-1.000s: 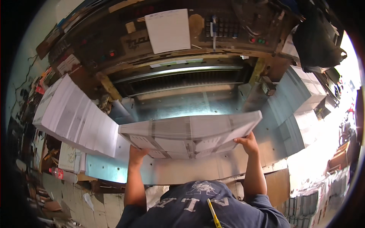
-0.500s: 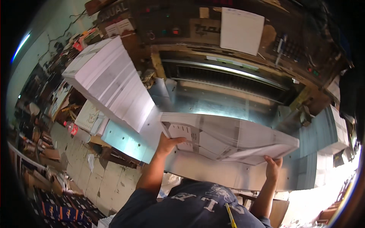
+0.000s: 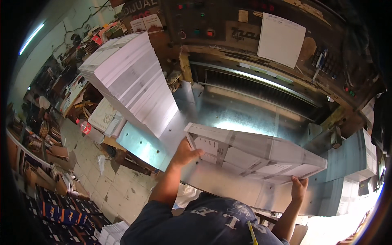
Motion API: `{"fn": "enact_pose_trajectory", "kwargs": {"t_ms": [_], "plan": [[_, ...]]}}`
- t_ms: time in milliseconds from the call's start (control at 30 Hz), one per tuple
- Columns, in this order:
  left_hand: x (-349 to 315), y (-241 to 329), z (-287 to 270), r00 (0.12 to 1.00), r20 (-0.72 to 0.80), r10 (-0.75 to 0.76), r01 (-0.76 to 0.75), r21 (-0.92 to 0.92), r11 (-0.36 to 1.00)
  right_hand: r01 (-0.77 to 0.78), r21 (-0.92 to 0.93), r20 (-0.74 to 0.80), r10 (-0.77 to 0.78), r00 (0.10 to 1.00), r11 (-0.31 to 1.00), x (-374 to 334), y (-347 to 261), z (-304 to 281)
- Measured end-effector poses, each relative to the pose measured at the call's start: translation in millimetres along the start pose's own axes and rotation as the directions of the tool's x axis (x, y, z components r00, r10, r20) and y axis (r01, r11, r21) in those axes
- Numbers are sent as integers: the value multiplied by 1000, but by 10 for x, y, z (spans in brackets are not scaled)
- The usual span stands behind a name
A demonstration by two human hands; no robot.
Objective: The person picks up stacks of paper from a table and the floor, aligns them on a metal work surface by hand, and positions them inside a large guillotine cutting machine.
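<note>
A long, thick stack of printed sheets (image 3: 249,148) is tilted up above the metal worktable, its broad printed face turned toward me. My left hand (image 3: 186,154) grips its left end, with the thumb lying over the printed face and the other fingers hidden behind. At the lower right corner, my right hand (image 3: 299,188) holds the edge between thumb and fingers. The sheets bow a little in the middle. Beyond the stack lies the shiny metal bed (image 3: 241,109) of what looks like a paper-cutting machine.
To the left, a tall pile of paper (image 3: 130,81) stands on the table. More paper stacks (image 3: 353,153) sit at the right. A plastic bottle (image 3: 85,127) with a red label is at the left. Dark boxes (image 3: 61,214) lie lower left. A person (image 3: 42,103) is far off.
The view has shifted, so the scene sits further right. The bent, loose sheets at the stack's right side now lie flatter. Both hands keep their hold on it.
</note>
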State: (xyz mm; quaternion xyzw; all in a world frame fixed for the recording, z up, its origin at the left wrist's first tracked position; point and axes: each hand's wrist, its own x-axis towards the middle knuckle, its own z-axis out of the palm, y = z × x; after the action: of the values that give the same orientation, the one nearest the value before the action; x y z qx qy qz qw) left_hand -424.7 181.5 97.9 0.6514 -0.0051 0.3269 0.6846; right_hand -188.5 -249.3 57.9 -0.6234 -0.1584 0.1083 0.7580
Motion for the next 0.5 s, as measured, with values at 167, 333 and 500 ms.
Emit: {"fn": "enact_pose_trajectory", "kwargs": {"t_ms": [167, 333, 500], "plan": [[198, 534, -81, 935, -24, 353, -306, 444, 842, -46, -65, -35, 44, 998, 997, -30, 19, -50], [266, 789, -122, 933, 145, 331, -336, 680, 651, -55, -113, -101, 44, 994, 992, -64, -4, -53], [264, 796, -95, 934, 129, 333, -325, 696, 640, -39, -92, -62, 33, 998, 995, -66, -54, -40]]}}
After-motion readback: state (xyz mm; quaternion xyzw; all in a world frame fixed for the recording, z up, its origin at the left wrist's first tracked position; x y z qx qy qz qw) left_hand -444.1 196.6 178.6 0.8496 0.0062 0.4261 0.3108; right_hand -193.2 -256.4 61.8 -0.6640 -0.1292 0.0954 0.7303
